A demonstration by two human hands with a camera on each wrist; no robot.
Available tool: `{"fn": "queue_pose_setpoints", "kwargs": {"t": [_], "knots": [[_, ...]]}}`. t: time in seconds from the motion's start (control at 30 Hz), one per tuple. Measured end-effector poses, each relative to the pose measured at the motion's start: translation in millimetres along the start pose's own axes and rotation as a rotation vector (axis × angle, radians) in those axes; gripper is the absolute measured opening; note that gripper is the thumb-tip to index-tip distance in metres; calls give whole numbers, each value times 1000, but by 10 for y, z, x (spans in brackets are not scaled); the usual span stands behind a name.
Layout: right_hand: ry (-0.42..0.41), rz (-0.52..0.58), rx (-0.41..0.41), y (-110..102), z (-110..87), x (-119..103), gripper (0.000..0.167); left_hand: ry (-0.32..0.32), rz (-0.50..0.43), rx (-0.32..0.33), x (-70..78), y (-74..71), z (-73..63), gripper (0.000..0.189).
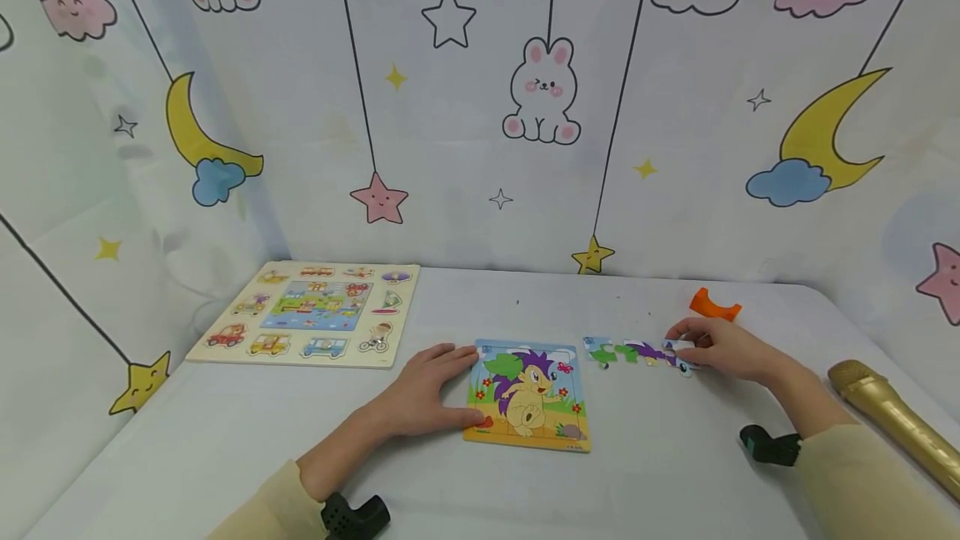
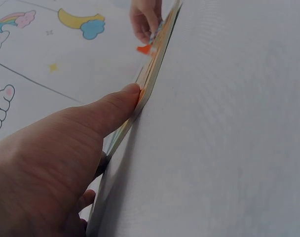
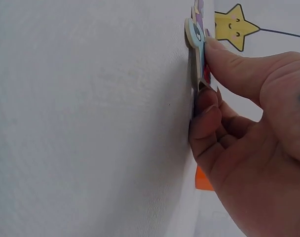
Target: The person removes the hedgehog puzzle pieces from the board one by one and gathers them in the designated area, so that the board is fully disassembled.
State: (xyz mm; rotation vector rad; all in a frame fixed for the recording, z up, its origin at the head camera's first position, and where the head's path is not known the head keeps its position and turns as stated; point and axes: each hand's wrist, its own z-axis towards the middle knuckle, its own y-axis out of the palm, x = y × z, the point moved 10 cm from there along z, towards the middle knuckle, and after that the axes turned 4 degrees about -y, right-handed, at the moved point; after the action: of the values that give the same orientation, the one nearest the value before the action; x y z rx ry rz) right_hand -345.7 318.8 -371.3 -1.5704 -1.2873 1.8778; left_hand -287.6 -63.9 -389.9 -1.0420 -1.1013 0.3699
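A square hedgehog picture board (image 1: 528,398) lies flat on the white table. My left hand (image 1: 431,390) rests at its left side, thumb on the lower left corner and the other fingers stretched toward the upper left corner. To the right of the board, several jigsaw pieces (image 1: 637,351) with green and purple patches form a short row. At the row's right end, my right hand (image 1: 723,348) pinches a jigsaw piece (image 3: 207,57) between thumb and fingers, close to the tabletop. The fingers partly cover that piece in the head view.
A larger vehicle picture board (image 1: 288,344) lies at the back left. Behind my right hand sits an orange curved piece (image 1: 712,305). A gold microphone (image 1: 892,415) lies at the right edge. A patterned cloth (image 1: 480,123) hangs behind the table (image 1: 300,415).
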Motion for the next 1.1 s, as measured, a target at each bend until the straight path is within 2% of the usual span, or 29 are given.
{"fn": "queue_pose_setpoints", "kwargs": {"t": [0.5,0.87,1.1], "knots": [[7,-8,10,9,-17,8,24,3,6,5,2,-4,5,85],[36,-11,12,-54,-50,-2,29,-2,1,-1,-1,12,7,86],[19,43,55,-108,13,-204,40,-3,-1,0,0,4,3,86]]}}
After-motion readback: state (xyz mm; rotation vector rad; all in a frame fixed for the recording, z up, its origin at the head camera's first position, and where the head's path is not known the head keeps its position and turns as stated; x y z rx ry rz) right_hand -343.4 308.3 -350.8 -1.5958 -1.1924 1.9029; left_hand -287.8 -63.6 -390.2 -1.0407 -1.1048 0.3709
